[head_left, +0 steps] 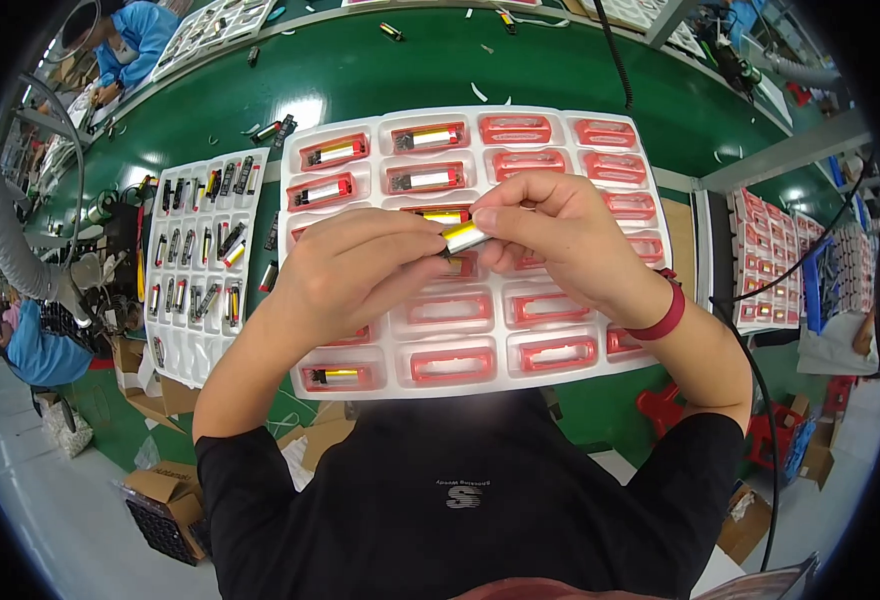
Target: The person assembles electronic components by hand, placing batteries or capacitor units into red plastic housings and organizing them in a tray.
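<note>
Above a white moulded tray (480, 391), both hands meet at a small battery assembly (464, 237) with a yellow and silver body and a dark end. The fingertips of my left hand (345, 270) pinch its left end. On the right, my right hand (565, 230) grips the other end between thumb and fingers. Red plastic frames (516, 123) lie in the tray's pockets. Several at the upper left, such as one frame (335, 151), contain yellow and silver batteries with black parts; many others are hollow. Behind the fingers, another filled frame (442, 215) is partly hidden.
To the left, a second white tray (185, 350) carries several small battery assemblies. A green bench (380, 75) stretches beyond, with scattered scraps. Stacked red-filled trays (765, 265) and a blue bin (813, 290) stand at the right. A person in blue (145, 45) works at the far left.
</note>
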`<move>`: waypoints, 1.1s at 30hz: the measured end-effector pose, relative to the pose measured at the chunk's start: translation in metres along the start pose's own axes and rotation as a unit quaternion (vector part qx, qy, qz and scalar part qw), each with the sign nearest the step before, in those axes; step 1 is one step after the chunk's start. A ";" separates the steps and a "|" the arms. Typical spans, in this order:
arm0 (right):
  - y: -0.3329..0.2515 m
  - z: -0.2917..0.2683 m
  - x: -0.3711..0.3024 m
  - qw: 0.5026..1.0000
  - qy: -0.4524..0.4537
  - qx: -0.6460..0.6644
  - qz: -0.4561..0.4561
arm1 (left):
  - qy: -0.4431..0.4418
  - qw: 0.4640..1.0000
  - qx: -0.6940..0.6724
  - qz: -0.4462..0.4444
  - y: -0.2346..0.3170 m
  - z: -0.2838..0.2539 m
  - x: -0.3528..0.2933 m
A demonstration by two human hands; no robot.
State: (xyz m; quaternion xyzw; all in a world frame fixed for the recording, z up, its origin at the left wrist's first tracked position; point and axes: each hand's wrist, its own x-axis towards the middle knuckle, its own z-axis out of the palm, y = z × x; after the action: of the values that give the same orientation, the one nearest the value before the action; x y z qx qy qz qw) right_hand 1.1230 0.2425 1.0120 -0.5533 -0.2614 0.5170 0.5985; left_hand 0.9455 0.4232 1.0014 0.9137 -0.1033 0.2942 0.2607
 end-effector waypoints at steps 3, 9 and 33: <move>0.004 -0.004 0.001 1.000 -0.005 -0.014 0.002 | 0.017 1.000 -0.001 0.004 0.001 0.005 0.001; 0.004 0.005 -0.007 0.999 0.013 0.030 -0.039 | 0.052 0.998 -0.002 -0.020 0.015 0.006 0.006; 0.001 -0.020 -0.012 0.989 0.063 0.006 -0.132 | -0.295 0.954 0.047 -0.023 0.031 0.020 -0.012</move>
State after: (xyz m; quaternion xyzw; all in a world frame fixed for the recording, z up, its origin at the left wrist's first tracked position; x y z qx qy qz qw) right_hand 1.1363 0.2236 1.0094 -0.5417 -0.2909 0.3993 0.6800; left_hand 0.9347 0.3870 0.9937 0.9732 -0.1403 0.0098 0.1820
